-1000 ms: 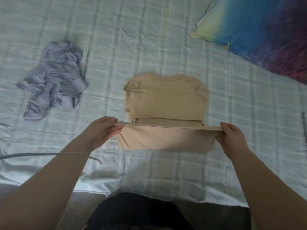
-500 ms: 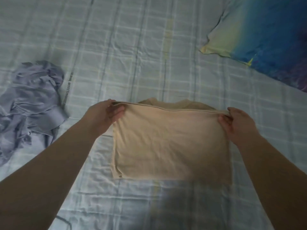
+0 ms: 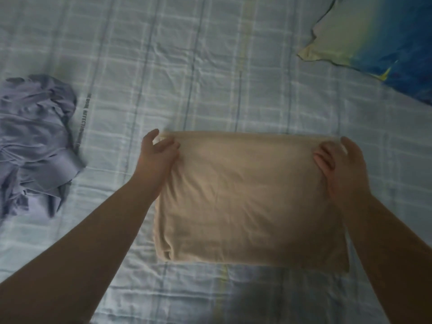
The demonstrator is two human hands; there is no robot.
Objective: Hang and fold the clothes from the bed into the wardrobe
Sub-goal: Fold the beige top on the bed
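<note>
2 far corners of the folded beige garment (image 3: pixel 252 202) are gripped: left hand (image 3: pixel 159 157) on one, right hand (image 3: pixel 346 167) on the other, fingers curled over the fabric.

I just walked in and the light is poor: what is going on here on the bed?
A person is folding a beige shirt on the bed. The left hand and right hand each grip a far corner of it; it lies flat as a folded rectangle. A crumpled purple garment lies to its left, a pillow at the far right.
</note>
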